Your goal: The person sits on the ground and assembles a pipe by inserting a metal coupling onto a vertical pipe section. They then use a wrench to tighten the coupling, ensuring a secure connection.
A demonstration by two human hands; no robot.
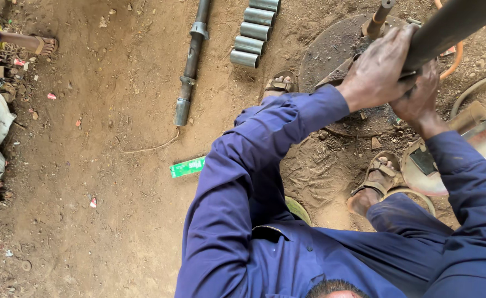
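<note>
Pipe point(452, 25), long, dark and thick, is gripped near the top right of the view by both hands: the left hand point(376, 69) is wrapped over it from above, and the right hand point(419, 94) is closed around it just beneath, the 2 touching. Both sleeves are dark blue. The pipe appears to be used as a lever over a round metal plate point(331, 44) lying on the dirt floor point(116, 165), beside an upright rusty rod point(379, 16). For such a pull, a steady 2-handed grip is best kept close together, with both sandalled feet planted wide and clear of the plate. Further out, 4 short grey metal sleeves point(254, 32) are laid in a row, next to a long steel shaft point(190, 60). 1 flat green rectangular package point(188, 166) with pale markings is seen on the dirt near the left elbow.
</note>
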